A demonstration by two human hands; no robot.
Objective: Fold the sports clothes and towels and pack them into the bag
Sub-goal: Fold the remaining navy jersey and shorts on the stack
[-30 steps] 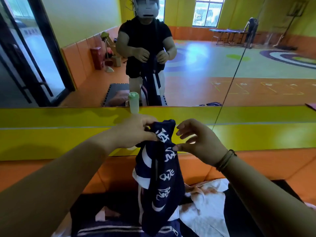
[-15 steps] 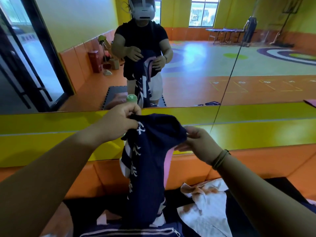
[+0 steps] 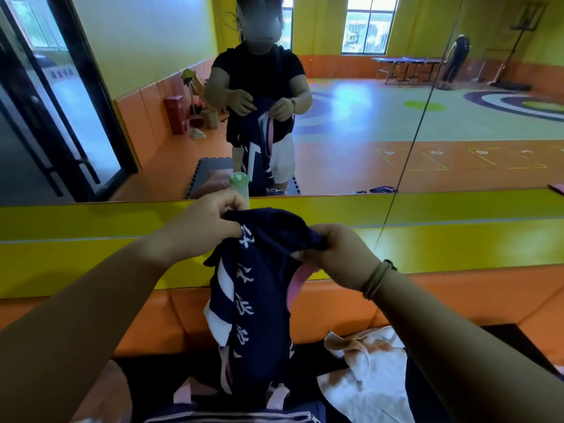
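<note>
**A:** Across the far wall, what takes up the most room?

**B:** A big mirror [image 3: 457, 117], with yellow and orange padding [image 3: 457, 248] below it. It reflects the person holding up the same cloth.

**A:** And lower down?

**B:** A black mat [image 3: 158, 374] lies on the floor. A crumpled white towel [image 3: 366, 380] sits on it, right of centre. At the bottom edge is a navy zippered bag [image 3: 232, 418] with pale stripes.

**A:** Where is the sports garment?

**B:** The navy garment [image 3: 262, 300], with white lettering and white and pink trim, hangs in the air before the padding. Its lower end reaches down toward the bag; I cannot tell whether they touch.

**A:** And the 2 grips?

**B:** The left grip [image 3: 201, 227] pinches the garment's top edge on the left, fingers curled round the fabric. The right grip [image 3: 335, 254] pinches the top edge on the right. The cloth bunches between them.

**A:** Anything small?

**B:** A green-capped bottle [image 3: 239, 184] shows just above the left grip, at the mirror's lower edge. A thin band [image 3: 378, 279] circles the right wrist.
</note>
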